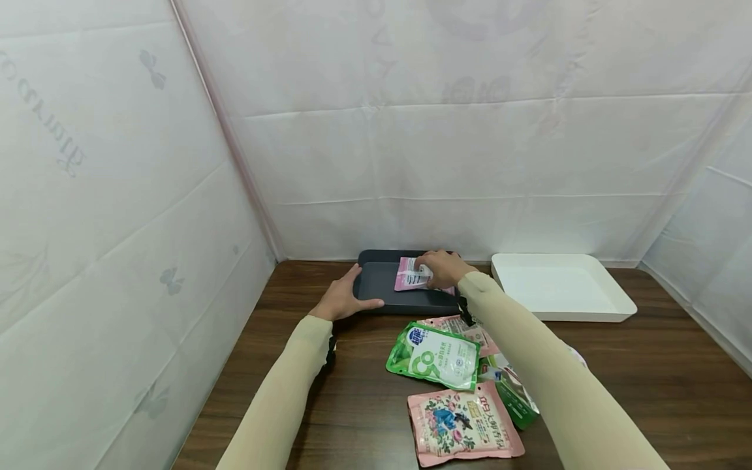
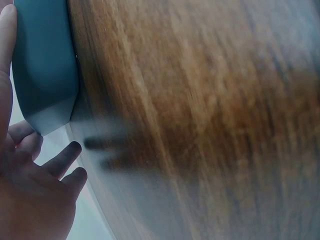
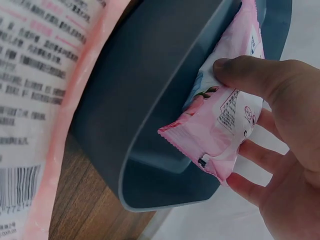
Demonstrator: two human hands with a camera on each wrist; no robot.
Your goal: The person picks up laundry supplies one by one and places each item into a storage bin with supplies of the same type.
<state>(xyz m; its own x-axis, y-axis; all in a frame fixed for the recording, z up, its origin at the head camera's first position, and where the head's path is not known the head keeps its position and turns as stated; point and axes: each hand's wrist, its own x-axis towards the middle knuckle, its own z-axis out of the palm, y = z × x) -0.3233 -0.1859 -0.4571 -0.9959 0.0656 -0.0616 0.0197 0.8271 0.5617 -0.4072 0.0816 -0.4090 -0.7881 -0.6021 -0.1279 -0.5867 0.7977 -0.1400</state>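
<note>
My right hand [image 1: 444, 266] grips a small pink-and-white packet [image 3: 227, 112], thumb on one face and fingers on the other. The packet hangs over the dark grey tray [image 1: 376, 281] at the back of the table, tilted in the right wrist view. At the tray's left end, my left hand [image 1: 342, 297] touches it with spread fingers, the thumb along the near rim. In the left wrist view, two fingertips meet the tray's corner and two fingers stand free of it.
A white tray [image 1: 564, 287] stands to the right. Nearer me lie a green-and-white pouch [image 1: 440, 356], a pink floral pouch [image 1: 464, 427], another pink pouch [image 1: 470, 329] and a green pack [image 1: 517, 405], partly under my right sleeve. White sheeting [image 1: 376, 163] walls the table's back and sides.
</note>
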